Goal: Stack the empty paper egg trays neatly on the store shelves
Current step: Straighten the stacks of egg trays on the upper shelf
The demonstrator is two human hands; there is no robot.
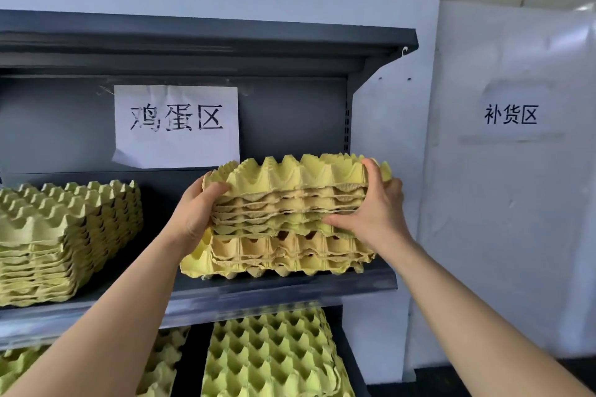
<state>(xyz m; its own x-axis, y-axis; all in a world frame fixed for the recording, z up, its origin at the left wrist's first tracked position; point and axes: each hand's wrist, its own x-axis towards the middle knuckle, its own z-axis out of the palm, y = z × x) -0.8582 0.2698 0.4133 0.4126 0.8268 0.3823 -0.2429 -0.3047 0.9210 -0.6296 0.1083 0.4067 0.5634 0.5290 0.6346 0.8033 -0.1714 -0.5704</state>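
A bundle of several yellow paper egg trays (290,196) is held between both hands at the right end of the grey middle shelf (290,292). My left hand (196,209) grips its left edge and my right hand (374,206) grips its right edge, thumb over the top. The bundle rests on a lower pile of egg trays (283,256) that sits on the shelf. The top bundle sits slightly askew on the lower pile.
A taller stack of egg trays (61,235) stands on the same shelf at the left. More trays (271,358) lie on the shelf below. A paper sign (176,126) hangs on the shelf's back panel. A white wall with another sign (511,114) is to the right.
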